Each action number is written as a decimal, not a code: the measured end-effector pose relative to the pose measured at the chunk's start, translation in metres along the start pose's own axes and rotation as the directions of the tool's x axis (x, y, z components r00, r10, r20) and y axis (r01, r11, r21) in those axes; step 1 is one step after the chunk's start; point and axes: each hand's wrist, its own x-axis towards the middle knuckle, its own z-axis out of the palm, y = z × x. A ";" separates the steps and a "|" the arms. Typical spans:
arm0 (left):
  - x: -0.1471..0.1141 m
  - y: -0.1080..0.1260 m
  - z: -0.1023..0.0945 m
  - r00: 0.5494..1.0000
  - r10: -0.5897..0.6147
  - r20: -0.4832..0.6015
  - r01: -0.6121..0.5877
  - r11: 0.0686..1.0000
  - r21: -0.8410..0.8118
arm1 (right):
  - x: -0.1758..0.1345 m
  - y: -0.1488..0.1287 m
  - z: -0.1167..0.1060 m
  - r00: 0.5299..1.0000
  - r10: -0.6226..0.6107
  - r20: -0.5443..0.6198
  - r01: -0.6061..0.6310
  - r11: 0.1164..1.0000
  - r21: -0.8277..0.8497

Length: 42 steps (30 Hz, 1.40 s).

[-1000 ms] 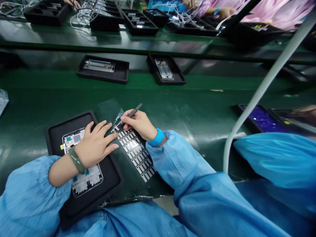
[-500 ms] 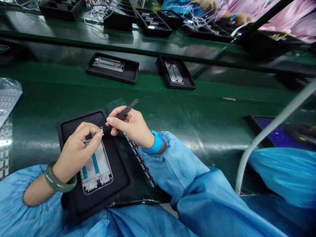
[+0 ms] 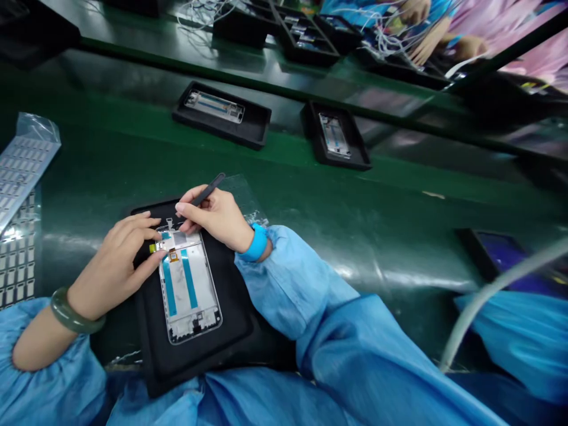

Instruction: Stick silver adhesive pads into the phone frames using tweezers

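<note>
Near the tray's [image 3: 235,313] far edge, the right hand [image 3: 217,218] pinches tweezers [image 3: 211,187] and the left hand [image 3: 109,260], fingers half open, thumbs the frame [image 3: 202,284].

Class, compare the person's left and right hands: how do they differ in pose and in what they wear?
The right hand grips dark tweezers; the left hand holds no tool, its fingers spread at the phone frame's upper left. The left hand wears a green bangle at the wrist, the right hand a blue wristband. Both are ungloved, below blue sleeves.
</note>
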 end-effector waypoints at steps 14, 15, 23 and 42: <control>0.000 0.006 0.003 1.000 0.015 0.000 -0.015 1.000 0.021 | -0.006 0.011 0.000 0.999 -0.050 0.020 0.054 0.963 -0.265; 0.000 0.006 0.003 1.000 0.016 0.000 -0.016 1.000 0.022 | -0.006 0.011 0.000 0.998 -0.054 0.019 0.058 0.959 -0.278; 0.000 0.006 0.003 1.000 0.010 0.001 -0.010 0.999 0.031 | -0.006 0.011 0.000 0.997 -0.078 0.015 0.079 0.946 -0.316; 0.003 0.013 0.004 0.995 0.091 0.026 -0.095 0.963 0.251 | -0.006 0.006 0.000 0.990 -0.126 0.057 0.138 0.913 -0.385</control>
